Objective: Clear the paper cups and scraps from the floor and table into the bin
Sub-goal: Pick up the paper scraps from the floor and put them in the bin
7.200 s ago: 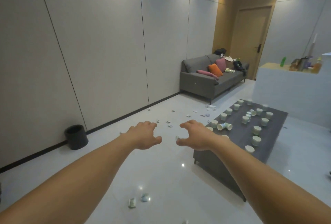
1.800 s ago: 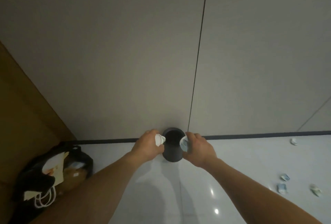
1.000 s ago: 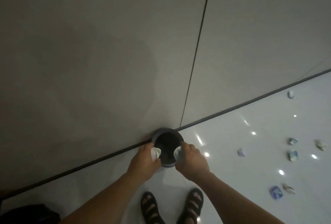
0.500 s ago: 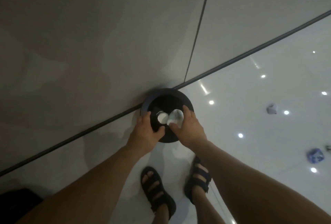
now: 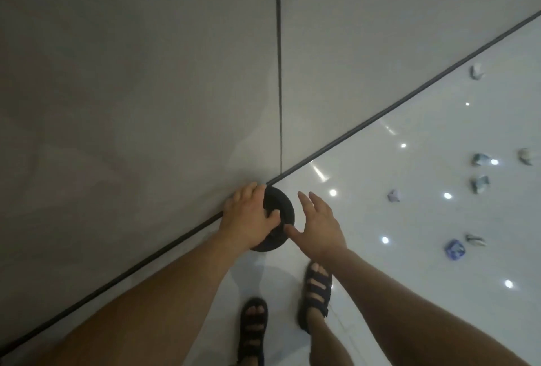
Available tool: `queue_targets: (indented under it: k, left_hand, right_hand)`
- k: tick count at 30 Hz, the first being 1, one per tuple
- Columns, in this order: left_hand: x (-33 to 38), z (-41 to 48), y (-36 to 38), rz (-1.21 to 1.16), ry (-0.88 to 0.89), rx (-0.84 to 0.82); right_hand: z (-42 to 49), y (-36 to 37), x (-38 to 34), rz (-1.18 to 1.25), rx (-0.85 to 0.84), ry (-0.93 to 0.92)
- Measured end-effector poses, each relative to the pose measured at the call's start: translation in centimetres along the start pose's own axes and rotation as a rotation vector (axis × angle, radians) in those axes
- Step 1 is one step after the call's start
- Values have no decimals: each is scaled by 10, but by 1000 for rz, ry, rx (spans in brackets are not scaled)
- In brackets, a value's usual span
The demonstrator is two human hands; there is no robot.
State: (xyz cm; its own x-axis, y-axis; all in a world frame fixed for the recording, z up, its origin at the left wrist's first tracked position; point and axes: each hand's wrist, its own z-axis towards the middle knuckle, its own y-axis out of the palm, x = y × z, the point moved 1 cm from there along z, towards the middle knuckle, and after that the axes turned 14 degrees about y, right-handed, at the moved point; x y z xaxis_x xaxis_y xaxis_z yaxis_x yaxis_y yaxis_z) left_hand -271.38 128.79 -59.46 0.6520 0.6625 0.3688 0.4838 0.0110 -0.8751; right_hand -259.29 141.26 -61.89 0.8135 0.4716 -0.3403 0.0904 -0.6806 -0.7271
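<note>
Room: grey wall panels [image 5: 146, 73] with one thin vertical seam, met at the bottom by a dark skirting strip [image 5: 380, 120] that runs slantwise across the view.
Floor: glossy white floor [image 5: 380, 263], dotted with bright lamp reflections.
Bin: a round black bin [image 5: 288, 210] stands on the floor right against the skirting strip, just below the seam. Seen from above, only the right arc of its rim and a sliver of its near edge show.
Bin contents: the mouth is mostly covered by the left hand and the part that shows is dark, so what lies inside cannot be told.
Left hand: the left hand [image 5: 248, 219] lies palm down over the bin's mouth, fingers [image 5: 248, 193] loosely bent toward the wall and thumb pointing across the opening. The fingers are released with nothing seen in them, though the palm side is hidden.
Right hand: the right hand [image 5: 319, 228] hovers palm down just beside the bin's right rim, fingers [image 5: 314, 202] straight and spread, released and holding nothing.
Scraps: crumpled paper scraps [image 5: 480, 184] lie on the floor well to the right of the bin. One is near the skirting strip [image 5: 476, 71], a small one is nearest the bin [image 5: 393, 196], and a blue-patterned one [image 5: 454, 248] lies just beside a thin pale one [image 5: 475, 240].
Feet: dark strapped sandals [image 5: 253, 327] stand on the floor just short of the bin.
</note>
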Motion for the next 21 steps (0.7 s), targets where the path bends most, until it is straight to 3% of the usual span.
queue_targets:
  k: [10,12,15,19,21]
  left_hand:
    - [122,-66,-140,93,317,-87]
    - [213,-116,-157,175,594,-99]
    - [262,-143,-156,195,721,-147]
    - [264,-139,-154,244,682,-190]
    - [296,-161,-144,257,776,-206]
  right_hand:
    - [-190,-132,20,135,198,206]
    - [-297,-156,67,243,383,367]
    - [-338,-153,99,270,424,434]
    - [-346,-156,98,267,407,427]
    - [-382,-153,123,286,438,506]
